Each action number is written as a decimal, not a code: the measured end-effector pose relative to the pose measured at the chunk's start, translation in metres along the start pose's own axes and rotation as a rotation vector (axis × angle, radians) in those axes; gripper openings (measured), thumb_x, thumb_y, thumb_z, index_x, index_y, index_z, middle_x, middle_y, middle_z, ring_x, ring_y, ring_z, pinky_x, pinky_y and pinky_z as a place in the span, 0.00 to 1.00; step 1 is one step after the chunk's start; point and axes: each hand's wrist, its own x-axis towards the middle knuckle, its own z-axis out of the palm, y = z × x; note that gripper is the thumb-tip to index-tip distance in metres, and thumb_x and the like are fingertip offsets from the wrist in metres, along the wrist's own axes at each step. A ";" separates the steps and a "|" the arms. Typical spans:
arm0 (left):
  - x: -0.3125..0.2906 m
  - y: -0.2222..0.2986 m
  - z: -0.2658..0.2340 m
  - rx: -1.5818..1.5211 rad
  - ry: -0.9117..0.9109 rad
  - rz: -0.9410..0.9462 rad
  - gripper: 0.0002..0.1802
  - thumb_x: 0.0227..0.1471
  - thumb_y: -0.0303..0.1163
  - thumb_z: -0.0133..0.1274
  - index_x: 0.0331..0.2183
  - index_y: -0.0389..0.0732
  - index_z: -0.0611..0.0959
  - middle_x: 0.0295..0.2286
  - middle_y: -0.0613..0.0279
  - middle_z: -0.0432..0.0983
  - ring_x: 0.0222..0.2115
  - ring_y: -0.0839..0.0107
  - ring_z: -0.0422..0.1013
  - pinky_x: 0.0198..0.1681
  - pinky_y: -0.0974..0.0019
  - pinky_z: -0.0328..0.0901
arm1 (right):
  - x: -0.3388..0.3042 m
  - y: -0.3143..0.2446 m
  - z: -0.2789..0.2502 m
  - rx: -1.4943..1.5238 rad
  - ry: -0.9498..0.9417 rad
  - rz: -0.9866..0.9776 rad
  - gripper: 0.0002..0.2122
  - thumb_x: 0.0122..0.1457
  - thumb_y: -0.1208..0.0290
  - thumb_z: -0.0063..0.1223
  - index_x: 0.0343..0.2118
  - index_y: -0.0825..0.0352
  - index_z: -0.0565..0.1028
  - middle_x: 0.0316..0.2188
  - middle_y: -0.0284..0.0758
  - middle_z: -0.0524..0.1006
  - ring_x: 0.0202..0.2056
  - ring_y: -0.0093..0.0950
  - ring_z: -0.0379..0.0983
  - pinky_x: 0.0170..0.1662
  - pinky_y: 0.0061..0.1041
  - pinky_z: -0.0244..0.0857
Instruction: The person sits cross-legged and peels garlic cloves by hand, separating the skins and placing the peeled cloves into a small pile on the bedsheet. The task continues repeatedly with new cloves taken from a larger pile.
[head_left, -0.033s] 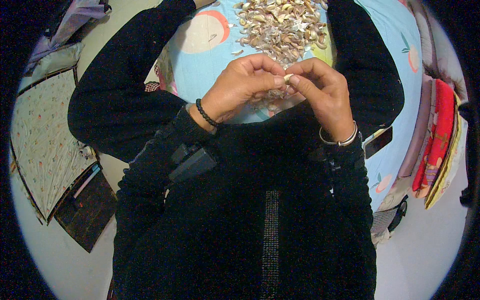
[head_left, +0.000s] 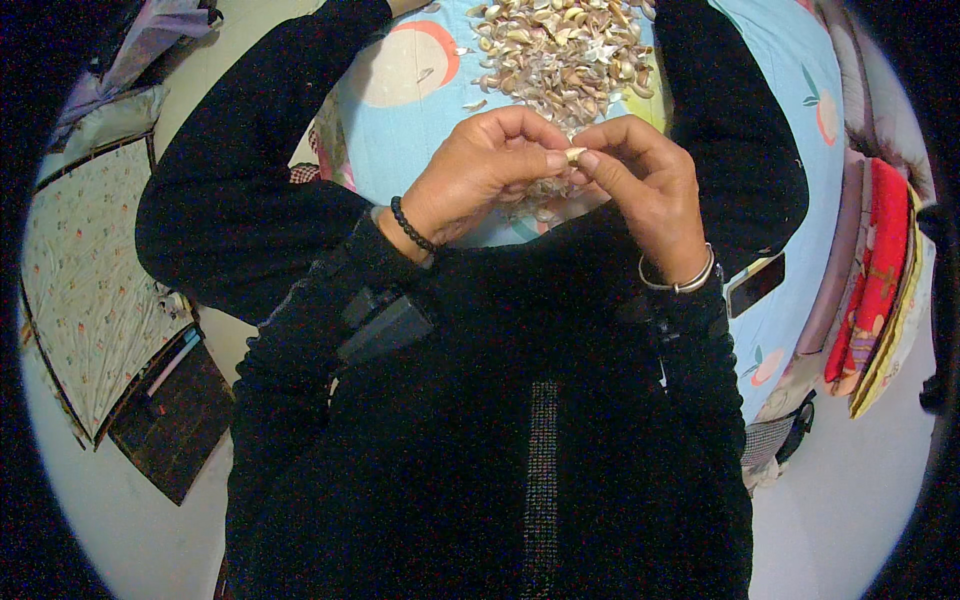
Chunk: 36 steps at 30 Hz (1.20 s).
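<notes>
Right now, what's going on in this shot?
A person in black sleeves holds a small pale garlic clove pinched between the fingers of both hands, close to the chest. The left hand, with a black bead bracelet, and the right hand, with a silver bangle, meet at the clove. Just beyond them a pile of garlic cloves and skins lies on a light blue cloth with fruit prints.

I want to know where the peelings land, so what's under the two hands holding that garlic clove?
Under the left hand and right hand lies a light blue cloth; the garlic pile is partly hidden by them.
</notes>
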 end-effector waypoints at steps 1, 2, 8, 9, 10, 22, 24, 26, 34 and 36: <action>0.000 0.001 -0.001 -0.011 -0.005 -0.007 0.11 0.46 0.27 0.55 0.35 0.38 0.75 0.29 0.66 0.74 0.25 0.82 0.67 0.28 0.80 0.62 | -0.001 0.001 0.001 -0.009 0.024 -0.005 0.05 0.50 0.75 0.52 0.28 0.71 0.73 0.22 0.31 0.74 0.23 0.18 0.67 0.27 0.17 0.61; 0.000 0.001 -0.002 -0.022 -0.010 -0.015 0.11 0.46 0.27 0.56 0.35 0.38 0.76 0.31 0.66 0.73 0.28 0.81 0.68 0.32 0.79 0.64 | -0.002 0.002 0.002 -0.009 0.033 0.003 0.05 0.50 0.75 0.52 0.28 0.71 0.73 0.22 0.31 0.74 0.23 0.17 0.67 0.26 0.17 0.62; 0.002 -0.006 0.006 0.008 0.122 0.138 0.10 0.43 0.24 0.56 0.32 0.35 0.77 0.28 0.64 0.75 0.26 0.81 0.70 0.29 0.79 0.64 | 0.001 0.008 0.000 -0.121 0.069 0.037 0.05 0.49 0.74 0.52 0.27 0.71 0.74 0.20 0.33 0.74 0.21 0.18 0.68 0.24 0.18 0.63; 0.002 -0.006 0.006 0.016 0.125 0.130 0.10 0.43 0.24 0.56 0.32 0.35 0.77 0.28 0.64 0.75 0.27 0.80 0.70 0.31 0.77 0.65 | 0.001 0.009 0.000 -0.105 0.069 0.042 0.05 0.49 0.74 0.52 0.26 0.71 0.74 0.20 0.33 0.74 0.21 0.19 0.68 0.24 0.18 0.63; 0.002 -0.005 0.005 0.025 0.126 0.122 0.10 0.43 0.23 0.56 0.32 0.35 0.77 0.28 0.64 0.75 0.28 0.79 0.71 0.33 0.76 0.66 | 0.001 0.009 0.000 -0.094 0.063 0.053 0.05 0.49 0.74 0.52 0.26 0.71 0.74 0.20 0.33 0.74 0.21 0.19 0.68 0.24 0.19 0.63; 0.003 -0.009 0.007 0.095 0.185 0.155 0.10 0.42 0.24 0.58 0.31 0.36 0.77 0.27 0.66 0.74 0.27 0.81 0.69 0.32 0.77 0.65 | 0.001 0.011 0.005 -0.293 0.122 -0.056 0.05 0.48 0.73 0.51 0.24 0.70 0.73 0.18 0.38 0.73 0.18 0.25 0.68 0.22 0.23 0.61; 0.003 -0.010 0.008 0.143 0.190 0.192 0.09 0.42 0.24 0.58 0.30 0.36 0.77 0.26 0.66 0.73 0.27 0.81 0.69 0.31 0.77 0.65 | 0.001 0.008 0.006 -0.318 0.120 -0.087 0.05 0.49 0.74 0.51 0.23 0.70 0.72 0.17 0.39 0.72 0.17 0.27 0.68 0.22 0.24 0.61; 0.003 -0.010 0.008 0.189 0.195 0.207 0.09 0.42 0.24 0.57 0.30 0.36 0.77 0.25 0.67 0.73 0.26 0.82 0.68 0.30 0.77 0.65 | 0.001 0.005 0.006 -0.374 0.107 -0.105 0.05 0.49 0.74 0.50 0.23 0.70 0.71 0.17 0.36 0.71 0.19 0.24 0.66 0.22 0.22 0.60; -0.001 -0.004 0.009 0.144 0.041 0.154 0.11 0.42 0.23 0.57 0.32 0.36 0.75 0.24 0.66 0.73 0.24 0.80 0.69 0.27 0.77 0.65 | 0.001 0.002 0.007 -0.505 0.104 -0.142 0.05 0.50 0.75 0.48 0.21 0.71 0.68 0.16 0.30 0.69 0.21 0.16 0.63 0.24 0.18 0.57; -0.001 -0.002 0.010 0.074 0.012 0.161 0.10 0.44 0.22 0.55 0.33 0.35 0.75 0.23 0.64 0.74 0.23 0.78 0.71 0.24 0.77 0.66 | 0.002 0.005 0.006 -0.400 0.144 -0.103 0.05 0.48 0.74 0.50 0.21 0.69 0.69 0.15 0.37 0.69 0.17 0.25 0.65 0.22 0.24 0.59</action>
